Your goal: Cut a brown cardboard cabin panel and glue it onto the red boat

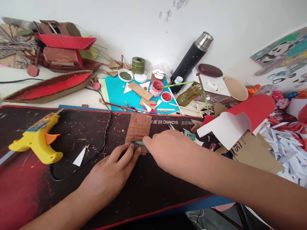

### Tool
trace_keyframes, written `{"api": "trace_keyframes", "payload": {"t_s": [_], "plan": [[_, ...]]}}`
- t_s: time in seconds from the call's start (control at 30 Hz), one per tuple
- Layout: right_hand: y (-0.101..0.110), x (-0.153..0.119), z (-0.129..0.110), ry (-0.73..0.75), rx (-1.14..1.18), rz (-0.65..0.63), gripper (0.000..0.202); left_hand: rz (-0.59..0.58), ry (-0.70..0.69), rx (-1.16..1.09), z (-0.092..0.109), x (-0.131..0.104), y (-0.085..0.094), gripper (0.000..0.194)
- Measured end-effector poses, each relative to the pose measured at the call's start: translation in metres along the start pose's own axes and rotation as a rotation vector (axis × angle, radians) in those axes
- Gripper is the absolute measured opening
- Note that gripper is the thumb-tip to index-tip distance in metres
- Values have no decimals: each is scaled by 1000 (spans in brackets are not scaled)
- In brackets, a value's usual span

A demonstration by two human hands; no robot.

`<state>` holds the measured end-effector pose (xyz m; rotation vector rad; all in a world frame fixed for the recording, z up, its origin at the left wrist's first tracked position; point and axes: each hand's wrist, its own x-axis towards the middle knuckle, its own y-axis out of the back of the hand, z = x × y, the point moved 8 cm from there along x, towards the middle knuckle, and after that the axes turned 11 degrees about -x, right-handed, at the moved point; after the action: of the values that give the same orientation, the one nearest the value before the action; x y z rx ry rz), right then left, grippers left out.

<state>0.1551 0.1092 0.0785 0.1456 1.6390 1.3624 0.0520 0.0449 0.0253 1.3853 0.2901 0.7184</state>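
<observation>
A brown-painted cardboard piece [139, 126] with a small rectangle marked near its top lies flat on the dark mat. Across its lower part is a clear, ruler-like strip [144, 148]. My left hand [107, 172] has its fingers stretched out, their tips pressing on the strip's left part and the cardboard's lower edge. Over the right side of the cardboard, my right hand [168, 148] is closed in a fist, knuckles up. Whatever it grips is hidden; a greenish patch shows beside its thumb side.
A yellow hot glue gun [40, 137] lies at left, its black cord [105, 137] crossing the mat. Cardboard boats [48, 86] stand behind. Paint pots [157, 88], brushes and a black thermos [189, 59] are at the back. Paper and cardboard scraps [256, 153] crowd the right.
</observation>
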Motion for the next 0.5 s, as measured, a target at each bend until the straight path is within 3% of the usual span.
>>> {"api": "trace_keyframes", "payload": {"t_s": [0.1, 0.23, 0.5], "plan": [[1, 2, -8, -37, 30, -29, 21, -5, 1, -4, 0, 0, -1, 49], [2, -1, -13, -62, 2, 33, 24, -30, 20, -14, 0, -1, -3, 49], [-6, -6, 4, -24, 7, 13, 23, -66, 28, 38, 0, -1, -4, 53]]}}
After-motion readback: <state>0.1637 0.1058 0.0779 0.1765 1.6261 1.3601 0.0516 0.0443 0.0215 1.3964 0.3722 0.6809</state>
